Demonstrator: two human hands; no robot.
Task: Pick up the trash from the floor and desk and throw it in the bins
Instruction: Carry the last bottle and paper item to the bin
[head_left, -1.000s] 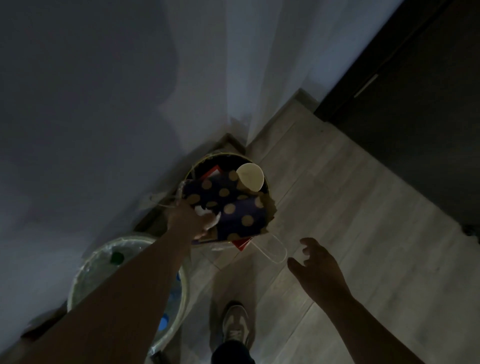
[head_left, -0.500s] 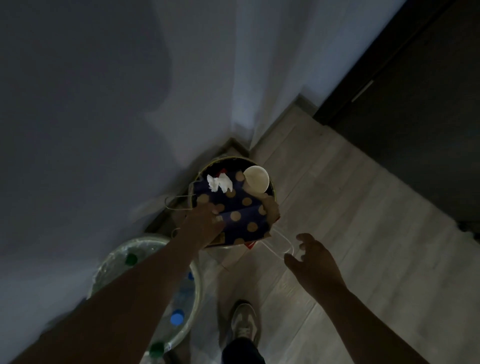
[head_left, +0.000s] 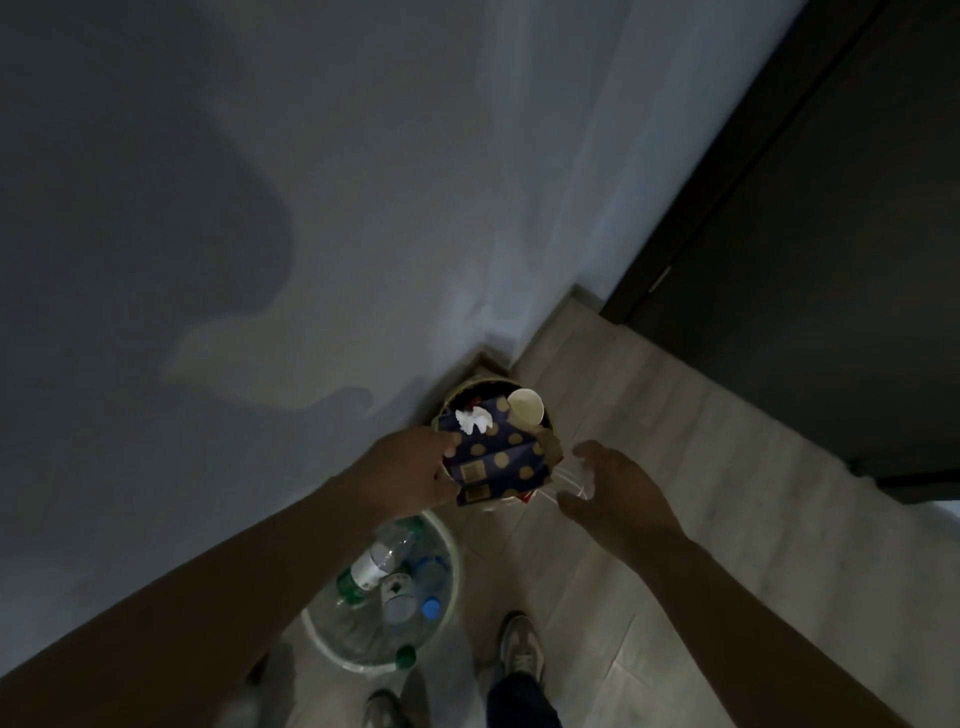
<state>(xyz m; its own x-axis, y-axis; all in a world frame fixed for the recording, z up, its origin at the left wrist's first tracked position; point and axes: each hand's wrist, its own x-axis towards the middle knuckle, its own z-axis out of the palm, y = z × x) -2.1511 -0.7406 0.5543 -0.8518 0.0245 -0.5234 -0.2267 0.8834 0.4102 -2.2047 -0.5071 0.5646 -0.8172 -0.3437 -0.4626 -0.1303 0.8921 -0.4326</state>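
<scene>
Dimly, left hand (head_left: 410, 467) fingers pinching dotted paper (head_left: 498, 457) over bin (head_left: 464, 388), right hand (head_left: 613, 493) fingers apart, bottle label (head_left: 370, 566) unreadable.

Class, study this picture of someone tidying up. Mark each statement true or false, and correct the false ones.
1. A white tissue lies on the dotted paper. True.
2. The right hand holds a bottle. False: it is open and holds nothing.
3. The nearer bin contains plastic bottles. True.
4. The paper cup stands on the floor. False: it sits on top of the corner bin.
5. The left hand grips the dotted paper's edge. True.
</scene>
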